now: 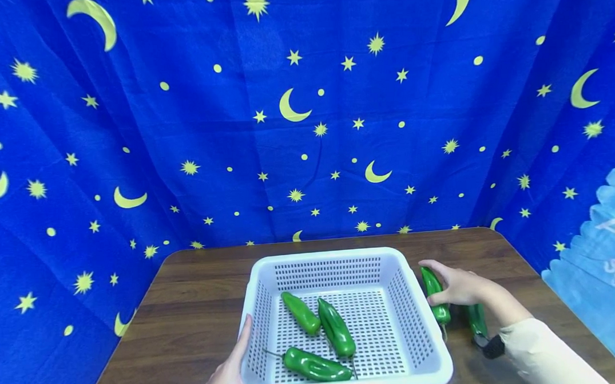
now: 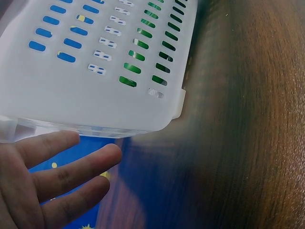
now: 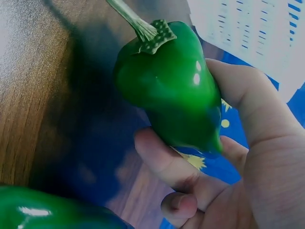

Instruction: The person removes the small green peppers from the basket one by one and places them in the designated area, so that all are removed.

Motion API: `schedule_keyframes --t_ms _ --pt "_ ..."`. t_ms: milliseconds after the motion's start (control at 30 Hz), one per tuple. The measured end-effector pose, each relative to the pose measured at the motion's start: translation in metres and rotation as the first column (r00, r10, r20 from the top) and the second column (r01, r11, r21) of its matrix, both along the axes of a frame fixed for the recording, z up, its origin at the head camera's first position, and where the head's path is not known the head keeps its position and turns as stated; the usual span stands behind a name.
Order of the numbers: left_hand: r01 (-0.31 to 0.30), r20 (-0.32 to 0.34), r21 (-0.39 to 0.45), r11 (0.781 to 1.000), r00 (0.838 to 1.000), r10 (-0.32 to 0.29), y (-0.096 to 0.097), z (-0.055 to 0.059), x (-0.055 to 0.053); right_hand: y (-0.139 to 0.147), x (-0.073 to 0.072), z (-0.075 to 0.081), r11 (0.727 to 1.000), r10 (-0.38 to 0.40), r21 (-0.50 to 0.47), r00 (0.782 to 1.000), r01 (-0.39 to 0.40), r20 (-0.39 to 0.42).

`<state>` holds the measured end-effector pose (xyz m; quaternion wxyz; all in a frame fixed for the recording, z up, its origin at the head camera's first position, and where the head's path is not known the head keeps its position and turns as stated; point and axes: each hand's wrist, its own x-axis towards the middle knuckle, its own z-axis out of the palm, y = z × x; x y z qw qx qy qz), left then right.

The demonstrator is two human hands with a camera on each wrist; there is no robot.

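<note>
My right hand [image 1: 458, 288] grips a green pepper [image 1: 432, 284] between thumb and fingers, just outside the right wall of a white perforated basket [image 1: 419, 267]. In the right wrist view, the thumb lies on one side of that pepper [image 3: 167, 86] and the fingers curl round the other, with its stem pointing away from the palm. My left hand [image 1: 230, 376] rests at the basket's near left corner. Its fingers [image 2: 78, 174] are extended and spread by the basket side in the left wrist view. Inside the basket lie three green peppers, one nearest [image 1: 315, 364].
Another green pepper [image 1: 476, 320] lies on the brown wooden table [image 1: 189, 312], partly behind the right wrist. A black band [image 1: 492, 346] sits at that wrist. A blue cloth [image 1: 305, 146] with stars and moons hangs behind and at both sides.
</note>
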<state>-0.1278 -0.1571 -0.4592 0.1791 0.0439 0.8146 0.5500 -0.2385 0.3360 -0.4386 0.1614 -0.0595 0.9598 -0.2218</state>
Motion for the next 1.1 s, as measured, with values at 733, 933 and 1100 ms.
schedule_keyframes --t_ms 733,933,1100 --pt "-0.012 -0.057 -0.065 0.998 0.998 0.008 0.0021 -0.0014 -0.0014 -0.008 -0.0014 -0.0058 0.995 0.003 0.102 1.0 -0.005 0.019" --pt "-0.013 -0.055 -0.068 0.998 0.998 0.009 0.0028 -0.0005 -0.0013 -0.0072 -0.0017 -0.0084 0.997 -0.016 0.073 0.997 0.01 0.077" --pt "-0.016 -0.059 -0.073 0.997 0.998 0.011 0.0023 -0.0015 -0.0007 -0.0053 -0.0026 -0.0066 1.0 -0.002 0.013 0.992 0.0 0.123"
